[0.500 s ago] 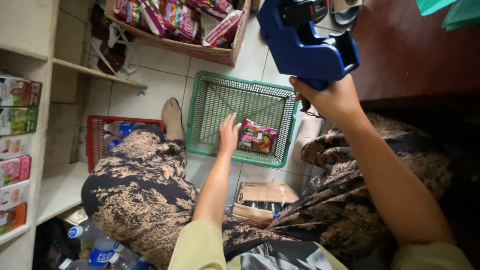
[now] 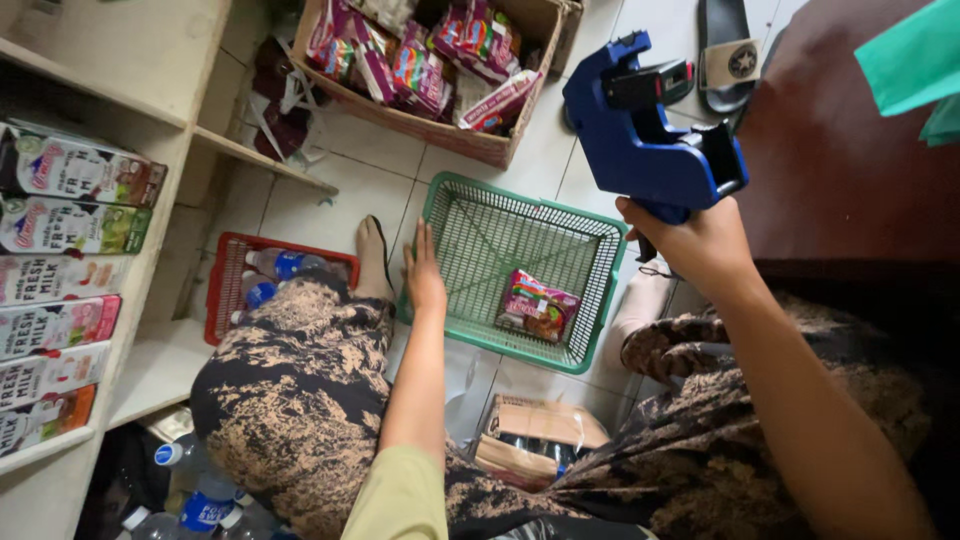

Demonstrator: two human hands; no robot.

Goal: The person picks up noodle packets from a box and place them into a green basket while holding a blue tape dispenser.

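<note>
Right hand [image 2: 700, 245] grips a blue plastic price gun [image 2: 645, 130]; left hand [image 2: 425, 280], fingers flat, touches the green mesh basket [image 2: 470, 225] rim.

White tiled floor [image 2: 330, 205] carries green basket [image 2: 470, 215], cardboard box [image 2: 455, 140], red crate [image 2: 222, 285].

Pale tiled floor [image 2: 330, 200] beside cream wooden shelving [image 2: 150, 90], with a dark brown cabinet [image 2: 840, 170] opposite.

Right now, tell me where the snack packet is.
In the head view, the snack packet lies alone inside the green basket on the tiled floor, right of the left hand touching the basket's rim.
</note>
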